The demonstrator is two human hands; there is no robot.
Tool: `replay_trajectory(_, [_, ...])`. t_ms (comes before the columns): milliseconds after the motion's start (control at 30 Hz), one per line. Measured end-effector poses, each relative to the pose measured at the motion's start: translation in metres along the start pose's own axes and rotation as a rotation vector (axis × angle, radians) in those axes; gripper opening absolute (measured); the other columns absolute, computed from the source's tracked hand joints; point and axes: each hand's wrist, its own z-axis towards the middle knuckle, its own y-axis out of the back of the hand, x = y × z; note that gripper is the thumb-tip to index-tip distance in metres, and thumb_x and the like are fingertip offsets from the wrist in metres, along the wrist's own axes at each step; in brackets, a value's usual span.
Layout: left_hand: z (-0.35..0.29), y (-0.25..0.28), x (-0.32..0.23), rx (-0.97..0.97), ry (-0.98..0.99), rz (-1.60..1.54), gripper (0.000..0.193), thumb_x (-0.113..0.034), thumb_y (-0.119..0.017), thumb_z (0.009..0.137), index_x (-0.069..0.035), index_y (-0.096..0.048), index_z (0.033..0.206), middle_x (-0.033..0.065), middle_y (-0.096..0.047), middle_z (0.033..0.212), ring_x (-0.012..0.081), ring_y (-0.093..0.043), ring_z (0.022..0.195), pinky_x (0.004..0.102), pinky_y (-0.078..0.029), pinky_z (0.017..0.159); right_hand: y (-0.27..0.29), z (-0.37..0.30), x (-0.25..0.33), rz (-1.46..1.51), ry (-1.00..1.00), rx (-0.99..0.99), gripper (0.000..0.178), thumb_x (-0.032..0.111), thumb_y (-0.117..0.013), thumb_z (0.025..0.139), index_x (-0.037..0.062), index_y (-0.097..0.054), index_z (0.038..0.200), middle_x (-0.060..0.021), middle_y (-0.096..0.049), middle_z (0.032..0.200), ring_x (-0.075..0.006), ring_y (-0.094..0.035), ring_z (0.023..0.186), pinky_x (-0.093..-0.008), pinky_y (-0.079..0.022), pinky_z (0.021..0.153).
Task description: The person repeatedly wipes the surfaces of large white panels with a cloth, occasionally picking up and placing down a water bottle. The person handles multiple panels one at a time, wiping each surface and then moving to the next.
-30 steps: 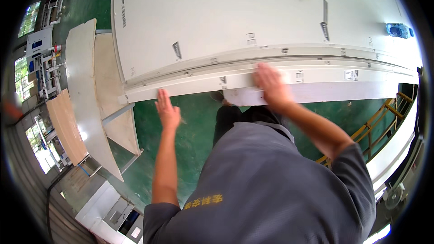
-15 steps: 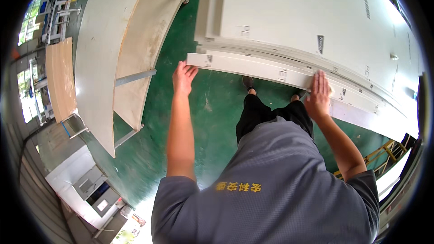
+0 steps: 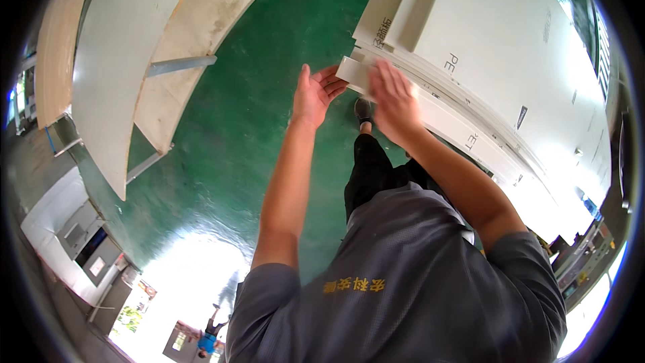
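Left hand (image 3: pixel 314 95): grip loosely open, fingers at the end of the white strip (image 3: pixel 453 124), perhaps supporting it | Right hand (image 3: pixel 395 102): blurred over strip, grip cannot be told | Strip: along panel stack's (image 3: pixel 510 40) near edge, seemingly for easy reach

Wht strip (image 3: pixel 457 128) w/ dk print (image 3: pixel 471 142); grn floor (image 3: pixel 248 114); gry shirt (image 3: pixel 430 289).

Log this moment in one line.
Left hand: open, fingertips at end of long narrow white strip; Right hand: blurred, fingers extended over strip; Rest: large flat white panel, glossy green floor
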Motion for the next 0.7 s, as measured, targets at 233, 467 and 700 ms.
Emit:
replay_trajectory(233, [0.007,0.007,0.012,0.039,-0.041,-0.026,0.077,-0.057,-0.026,0.109,0.008,-0.062,0.128,0.0160,-0.068,0.118,0.0254,-0.063,0.107,0.0412,-0.047,0.105,-0.007,0.080,0.028,-0.147,0.118,-0.052,0.080,0.007,-0.064,0.080,-0.0056,-0.035,0.154,-0.0205,-0.030,0.165,-0.0330,-0.027,0.155,-0.0461,-0.024,0.126])
replay_trajectory(467, [0.003,0.001,0.012,-0.057,-0.021,0.006,0.075,-0.058,-0.027,0.109,0.005,-0.063,0.127,0.0130,-0.071,0.114,0.0230,-0.064,0.105,0.0393,-0.046,0.104,0.003,0.058,0.028,-0.280,0.107,0.061,0.066,0.013,-0.058,0.088,-0.0017,-0.044,0.151,-0.0194,-0.028,0.166,-0.0351,-0.026,0.154,-0.0461,-0.024,0.124])
replay_trajectory(700, [0.022,0.023,0.017,-0.060,-0.092,0.210,0.085,-0.066,-0.023,0.106,0.004,-0.064,0.129,0.0118,-0.072,0.114,0.0209,-0.065,0.101,0.0361,-0.049,0.096,0.001,-0.015,-0.003,-0.293,0.207,0.059,0.064,0.021,-0.053,0.093,0.0037,-0.043,0.153,-0.0143,-0.032,0.166,-0.0292,-0.035,0.151,-0.0444,-0.028,0.123])
